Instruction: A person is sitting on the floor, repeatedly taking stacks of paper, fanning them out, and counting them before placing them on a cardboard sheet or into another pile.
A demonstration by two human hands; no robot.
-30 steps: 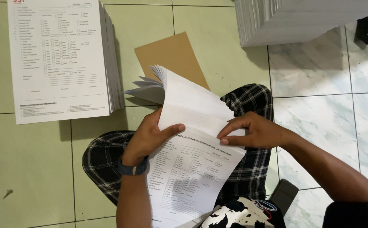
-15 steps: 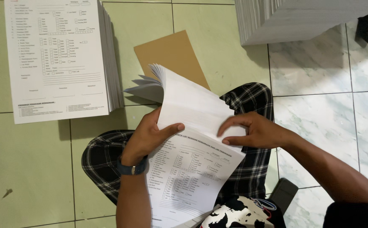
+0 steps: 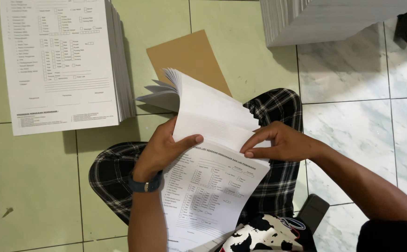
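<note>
Open green tile floor (image 3: pixel 31 186) on L side, free to pass. Fwd-L blocked by tall form stack (image 3: pixel 61 65); fwd-R by second paper stack (image 3: pixel 334 21). Btwn them: narrow floor lane w/ flat brown board (image 3: pixel 189 58), low, no obstruction.

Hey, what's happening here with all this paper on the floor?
A person sits on a tiled floor with a bundle of printed forms on their lap. The left hand holds folded-back sheets up, thumb on top, while the right hand fingers a sheet's edge. A stack of forms lies at upper left, a brown card beyond the lap, another paper stack at upper right.
</note>
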